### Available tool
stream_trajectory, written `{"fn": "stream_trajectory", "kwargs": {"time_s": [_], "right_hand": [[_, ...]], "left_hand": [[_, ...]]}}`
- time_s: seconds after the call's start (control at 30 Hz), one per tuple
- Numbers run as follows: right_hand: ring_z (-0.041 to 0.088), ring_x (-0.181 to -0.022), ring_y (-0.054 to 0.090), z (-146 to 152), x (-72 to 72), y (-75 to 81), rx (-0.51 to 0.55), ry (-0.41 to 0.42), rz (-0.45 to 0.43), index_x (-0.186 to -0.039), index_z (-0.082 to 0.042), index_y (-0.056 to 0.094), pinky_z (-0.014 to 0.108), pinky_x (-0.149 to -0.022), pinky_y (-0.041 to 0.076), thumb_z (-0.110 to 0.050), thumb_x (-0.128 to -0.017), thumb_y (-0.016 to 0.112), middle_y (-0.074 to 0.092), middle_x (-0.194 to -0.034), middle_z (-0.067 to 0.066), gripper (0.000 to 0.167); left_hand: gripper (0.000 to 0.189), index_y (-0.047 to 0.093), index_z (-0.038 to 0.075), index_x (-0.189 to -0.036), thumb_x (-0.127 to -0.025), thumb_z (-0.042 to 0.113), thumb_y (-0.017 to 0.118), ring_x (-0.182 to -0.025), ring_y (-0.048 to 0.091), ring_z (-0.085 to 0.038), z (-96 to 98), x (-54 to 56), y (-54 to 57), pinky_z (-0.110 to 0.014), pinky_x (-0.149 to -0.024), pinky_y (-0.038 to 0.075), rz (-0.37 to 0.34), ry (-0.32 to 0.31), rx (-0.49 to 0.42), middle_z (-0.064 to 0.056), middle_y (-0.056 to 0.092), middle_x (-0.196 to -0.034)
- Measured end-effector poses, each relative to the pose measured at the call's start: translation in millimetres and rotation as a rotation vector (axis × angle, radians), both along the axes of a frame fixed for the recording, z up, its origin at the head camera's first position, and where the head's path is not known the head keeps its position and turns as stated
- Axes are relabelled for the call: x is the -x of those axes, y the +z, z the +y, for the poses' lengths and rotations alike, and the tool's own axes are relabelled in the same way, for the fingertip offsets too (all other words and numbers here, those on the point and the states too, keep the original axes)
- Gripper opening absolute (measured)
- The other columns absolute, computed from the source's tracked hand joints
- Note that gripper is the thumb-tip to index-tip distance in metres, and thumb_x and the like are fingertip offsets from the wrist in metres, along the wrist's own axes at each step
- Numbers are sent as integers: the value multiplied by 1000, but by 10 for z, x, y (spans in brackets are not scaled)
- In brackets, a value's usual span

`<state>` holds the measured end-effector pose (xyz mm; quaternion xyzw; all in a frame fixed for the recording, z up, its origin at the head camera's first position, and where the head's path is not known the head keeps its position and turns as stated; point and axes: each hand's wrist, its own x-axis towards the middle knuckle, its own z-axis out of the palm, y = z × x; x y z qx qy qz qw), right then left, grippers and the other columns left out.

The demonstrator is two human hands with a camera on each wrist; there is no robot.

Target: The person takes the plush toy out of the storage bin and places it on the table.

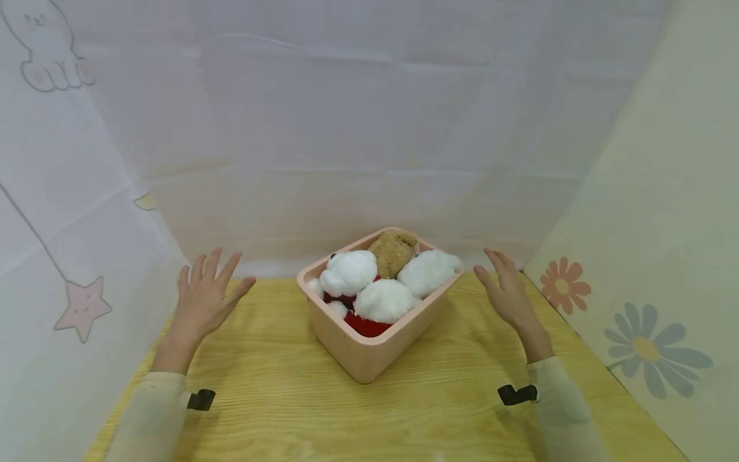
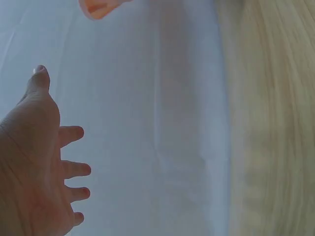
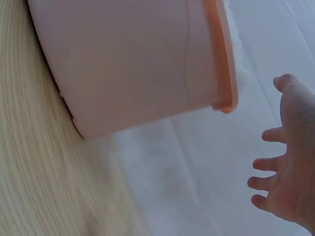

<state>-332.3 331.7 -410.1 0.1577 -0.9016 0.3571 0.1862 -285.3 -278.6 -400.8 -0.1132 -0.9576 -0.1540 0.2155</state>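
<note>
In the head view a pink plastic bin (image 1: 358,353) stands turned at an angle on the wooden table. Plush toys fill it: a white one (image 1: 348,273) at the left, another white one (image 1: 383,301) in front with red cloth (image 1: 368,326) by it, a white fluffy one (image 1: 430,272) at the right and a tan one (image 1: 394,252) at the back. My left hand (image 1: 203,301) is held to the left of the bin, fingers spread, holding nothing. On the other side my right hand (image 1: 508,292) is raised with its fingers apart, also without anything in it.
The wooden table (image 1: 260,410) runs up to a pale cloth backdrop (image 1: 346,128). Printed cloth walls flank it, the left one (image 1: 34,269) with a star and the right one (image 1: 681,224) with flowers. A black wrist strap piece (image 1: 201,400) juts from the left sleeve.
</note>
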Motion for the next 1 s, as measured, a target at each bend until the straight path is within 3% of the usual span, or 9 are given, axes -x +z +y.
{"fn": "stream_trajectory", "kwargs": {"time_s": [0.13, 0.33, 0.43, 0.63, 0.87, 1.0], "right_hand": [[50, -145, 20, -153, 4, -16, 132, 90, -87, -164, -18, 23, 75, -106, 21, -46, -110, 41, 21, -163, 20, 63], [40, -150, 15, -390, 10, -65, 330, 202, -254, -165, -26, 17, 68, -114, 14, -52, -108, 40, 16, -166, 13, 66], [36, -150, 16, -456, 26, -111, 413, 208, -274, -164, -27, 18, 64, -116, 13, -51, -107, 45, 16, -167, 11, 67], [28, -149, 25, -503, 55, -186, 505, 205, -251, -164, -24, 19, 51, -117, 23, -45, -106, 53, 22, -165, 9, 71], [27, -147, 30, -503, 56, -193, 576, 229, -238, -164, -18, 20, 31, -112, 35, -37, -107, 54, 25, -164, 12, 68], [28, -145, 34, -514, 62, -186, 640, 257, -259, -164, -16, 21, 30, -110, 36, -34, -107, 56, 27, -163, 14, 68]], "left_hand": [[74, 29, 16, -162, -104, 59, 45, -145, 16, -52, 232, -53, 146, -74, -109, 5, 55, -81, -12, -24, 22, -162], [72, 36, 17, -159, -102, 58, 52, -144, 27, -44, 709, -45, 367, -71, -109, 16, 106, -251, 1, -16, 31, -161], [76, 37, 15, -158, -100, 62, 52, -143, 31, -43, 933, -5, 479, -69, -109, 20, 73, -316, 27, -14, 33, -160], [86, 37, 16, -159, -96, 72, 49, -142, 34, -40, 1231, 121, 622, -66, -110, 25, -9, -366, 104, -11, 37, -158], [86, 35, 23, -160, -92, 72, 57, -142, 36, -33, 1428, 276, 679, -63, -111, 26, -70, -428, 178, -9, 40, -157], [87, 35, 28, -160, -89, 70, 63, -142, 37, -27, 1492, 335, 671, -64, -108, 28, -112, -447, 165, -5, 39, -158]]}}
